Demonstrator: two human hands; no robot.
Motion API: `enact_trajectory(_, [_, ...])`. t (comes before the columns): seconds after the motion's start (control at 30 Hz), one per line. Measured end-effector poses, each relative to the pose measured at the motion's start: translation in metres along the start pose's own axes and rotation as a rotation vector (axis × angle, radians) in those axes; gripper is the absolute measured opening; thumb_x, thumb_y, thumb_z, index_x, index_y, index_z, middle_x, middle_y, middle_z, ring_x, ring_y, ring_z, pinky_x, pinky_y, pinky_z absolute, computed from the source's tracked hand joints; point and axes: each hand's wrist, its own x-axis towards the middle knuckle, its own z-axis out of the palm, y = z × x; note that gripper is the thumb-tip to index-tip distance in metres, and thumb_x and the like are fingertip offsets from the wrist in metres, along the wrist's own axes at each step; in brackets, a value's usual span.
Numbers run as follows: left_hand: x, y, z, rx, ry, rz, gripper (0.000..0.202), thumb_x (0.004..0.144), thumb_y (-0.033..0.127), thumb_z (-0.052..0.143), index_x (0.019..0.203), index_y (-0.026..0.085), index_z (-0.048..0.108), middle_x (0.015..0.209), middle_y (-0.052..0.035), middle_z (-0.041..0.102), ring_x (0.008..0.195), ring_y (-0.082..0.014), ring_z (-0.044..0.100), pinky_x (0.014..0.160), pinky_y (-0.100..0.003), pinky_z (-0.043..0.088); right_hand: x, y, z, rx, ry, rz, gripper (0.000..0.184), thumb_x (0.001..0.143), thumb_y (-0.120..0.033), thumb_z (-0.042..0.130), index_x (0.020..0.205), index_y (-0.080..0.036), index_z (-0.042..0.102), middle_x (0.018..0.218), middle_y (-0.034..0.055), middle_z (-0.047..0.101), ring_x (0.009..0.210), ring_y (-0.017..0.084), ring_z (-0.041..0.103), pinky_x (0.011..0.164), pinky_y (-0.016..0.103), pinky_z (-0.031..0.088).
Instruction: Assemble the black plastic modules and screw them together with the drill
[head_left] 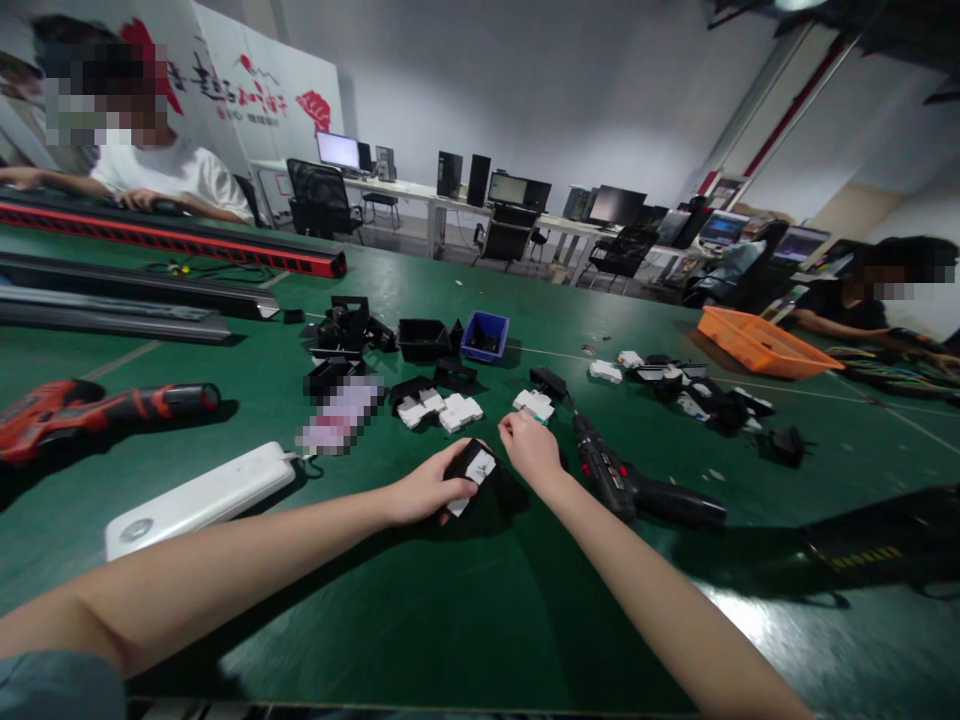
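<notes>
My left hand (433,486) is wrapped round a black and white plastic part (477,468), holding it just above the green table. To its right, my right hand (531,448) has its fingers curled together in a pinch; whatever sits between the fingertips is too small to make out. Right behind that hand lies a white plastic piece (534,403) with a black part (549,382) beside it. Two more white pieces (460,411) rest beyond my left hand. A black cordless drill (611,470) lies on its side to the right of my right forearm.
A blue bin (485,336) with small dark contents stands beside a black bin (423,340). Left are a white power strip-like bar (202,500), a phone (341,415) and a red power tool (112,410). An orange tray (765,342) stands right. Two people sit at the table's far sides.
</notes>
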Motion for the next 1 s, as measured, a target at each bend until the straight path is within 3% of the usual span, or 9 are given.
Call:
enact_trajectory(0.1, [0.003,-0.002,0.002,-0.074,0.092,-0.003,0.057,0.077,0.025,0.057,0.131,0.021,0.038,0.08,0.0013,0.052,0.05,-0.0083,0.05,0.034,-0.017,0.042,-0.008,0.0,-0.008,0.104,-0.012,-0.024,0.01,0.087,-0.025,0.056,0.083,-0.019,0.064,0.091,0.0057,0.065,0.079,0.019,0.061,0.066,0.027,0.043])
enact_trajectory(0.23, [0.006,-0.003,0.005,-0.202,0.253,-0.013,0.046,0.08,0.03,0.055,0.122,0.019,0.042,0.073,0.0026,0.049,0.052,-0.0108,0.051,0.034,-0.018,0.042,-0.03,-0.007,-0.017,0.742,-0.002,0.023,0.012,0.084,-0.031,0.058,0.084,-0.019,0.061,0.074,0.0009,0.061,0.06,0.013,0.053,0.054,0.025,0.039])
enact_trajectory(0.33, [0.008,-0.004,0.005,-0.224,0.286,-0.025,0.043,0.08,0.032,0.056,0.119,0.02,0.043,0.071,0.0032,0.049,0.052,-0.011,0.051,0.034,-0.018,0.042,-0.046,-0.019,-0.024,1.144,0.005,0.035,0.017,0.082,-0.035,0.062,0.085,-0.018,0.062,0.073,0.0005,0.06,0.06,0.013,0.052,0.054,0.025,0.04])
enact_trajectory(0.47, [0.009,-0.008,0.005,-0.18,0.272,-0.011,0.045,0.08,0.032,0.058,0.121,0.022,0.043,0.071,0.0044,0.05,0.051,-0.0102,0.051,0.035,-0.018,0.043,-0.055,-0.035,-0.03,1.398,-0.052,0.017,0.017,0.078,-0.034,0.069,0.085,-0.019,0.065,0.079,0.0015,0.064,0.069,0.014,0.057,0.065,0.028,0.046])
enact_trajectory(0.77, [0.011,-0.012,0.003,-0.169,0.264,-0.001,0.047,0.081,0.034,0.06,0.122,0.021,0.042,0.073,0.0034,0.052,0.054,-0.0107,0.053,0.036,-0.017,0.044,-0.058,-0.036,-0.021,1.377,-0.114,-0.042,0.013,0.079,-0.03,0.071,0.088,-0.021,0.069,0.085,0.0016,0.069,0.08,0.017,0.063,0.077,0.032,0.05])
enact_trajectory(1.0, [0.012,-0.015,0.002,-0.168,0.266,0.03,0.052,0.08,0.037,0.064,0.123,0.021,0.041,0.074,0.0033,0.053,0.054,-0.0108,0.054,0.035,-0.018,0.045,-0.063,-0.037,-0.026,1.245,-0.089,-0.035,0.012,0.081,-0.03,0.069,0.087,-0.02,0.065,0.075,0.0003,0.065,0.065,0.014,0.056,0.059,0.027,0.045])
